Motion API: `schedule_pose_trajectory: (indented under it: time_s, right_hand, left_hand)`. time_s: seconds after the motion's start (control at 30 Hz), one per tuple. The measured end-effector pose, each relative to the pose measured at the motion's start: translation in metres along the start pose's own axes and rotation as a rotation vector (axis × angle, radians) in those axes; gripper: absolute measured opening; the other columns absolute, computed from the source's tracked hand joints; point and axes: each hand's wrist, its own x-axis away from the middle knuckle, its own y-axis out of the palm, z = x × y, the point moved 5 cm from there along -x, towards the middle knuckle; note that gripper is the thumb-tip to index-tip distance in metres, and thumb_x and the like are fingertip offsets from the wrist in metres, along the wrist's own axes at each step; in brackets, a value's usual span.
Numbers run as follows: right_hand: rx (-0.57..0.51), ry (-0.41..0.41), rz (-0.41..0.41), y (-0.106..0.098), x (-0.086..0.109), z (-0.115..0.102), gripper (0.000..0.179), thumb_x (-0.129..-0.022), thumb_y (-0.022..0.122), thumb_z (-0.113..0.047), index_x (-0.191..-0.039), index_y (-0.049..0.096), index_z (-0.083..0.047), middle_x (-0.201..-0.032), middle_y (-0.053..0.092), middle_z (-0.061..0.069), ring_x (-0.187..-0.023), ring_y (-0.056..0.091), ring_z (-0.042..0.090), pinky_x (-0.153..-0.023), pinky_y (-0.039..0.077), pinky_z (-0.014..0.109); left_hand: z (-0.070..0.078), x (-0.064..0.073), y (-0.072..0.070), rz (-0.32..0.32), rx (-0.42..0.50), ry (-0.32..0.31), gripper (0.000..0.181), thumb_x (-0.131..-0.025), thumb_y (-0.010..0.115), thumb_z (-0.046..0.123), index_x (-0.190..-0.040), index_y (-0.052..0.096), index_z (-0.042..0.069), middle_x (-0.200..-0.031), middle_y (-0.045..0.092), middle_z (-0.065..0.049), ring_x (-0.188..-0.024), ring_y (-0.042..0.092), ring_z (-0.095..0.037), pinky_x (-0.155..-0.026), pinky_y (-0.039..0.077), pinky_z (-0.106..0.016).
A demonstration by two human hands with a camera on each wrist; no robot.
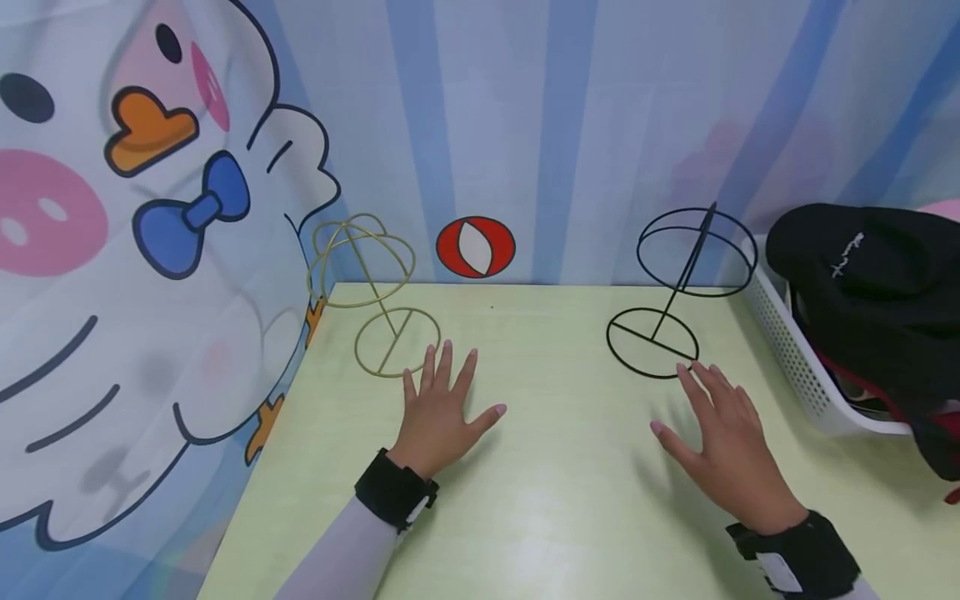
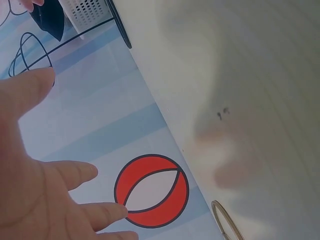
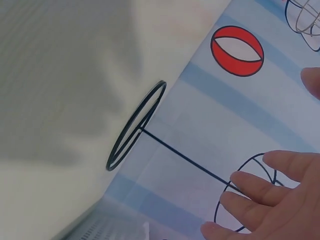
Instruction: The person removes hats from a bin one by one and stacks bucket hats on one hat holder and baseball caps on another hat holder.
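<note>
A gold wire stand (image 1: pixel 396 335) with a round base and rounded hoops on top stands at the table's back left. My left hand (image 1: pixel 438 421) hovers just in front of its base, fingers spread and holding nothing. At the back right is a black wire stand (image 1: pixel 680 287) of similar build. My right hand (image 1: pixel 727 442) is near the front of that base, its fingers extended and slightly bent. In the right wrist view, the fingers of the right hand (image 3: pixel 275 200) overlap the top hoops of the black stand (image 3: pixel 185 156); they hold nothing.
A white perforated basket (image 1: pixel 798 358) stands at the right edge, heaped with dark caps; a black cap (image 1: pixel 825 258) with white lettering lies on top. A printed cloth backdrop (image 1: pixel 495 125) rises behind the pale table (image 1: pixel 540 500) and along its left side.
</note>
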Motion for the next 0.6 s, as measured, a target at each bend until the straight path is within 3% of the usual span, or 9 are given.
schedule_pose_trajectory:
  time_s: [0.33,0.6]
  right_hand:
    - [0.026,0.048,-0.010,-0.008,0.012,0.018,0.085,-0.096,0.068,-0.033,-0.161,0.020,-0.006,-0.159,0.028,0.031,-0.153,0.015,0.046,-0.125,0.002,0.062]
    - [0.041,0.068,-0.032,-0.013,0.022,0.028,0.083,-0.098,0.065,-0.033,-0.161,0.017,-0.005,-0.160,0.025,0.031,-0.155,0.010,0.046,-0.126,-0.008,0.056]
  left_hand:
    - [-0.005,-0.001,0.000,0.006,-0.007,-0.014,0.087,-0.094,0.053,0.068,-0.162,0.023,0.023,-0.170,0.011,-0.016,-0.158,0.001,-0.040,-0.120,0.008,-0.073]
    - [0.000,0.002,-0.005,0.018,0.008,-0.001,0.085,-0.093,0.056,0.065,-0.160,0.030,0.019,-0.169,0.016,-0.018,-0.158,0.004,-0.042,-0.119,0.011,-0.073]
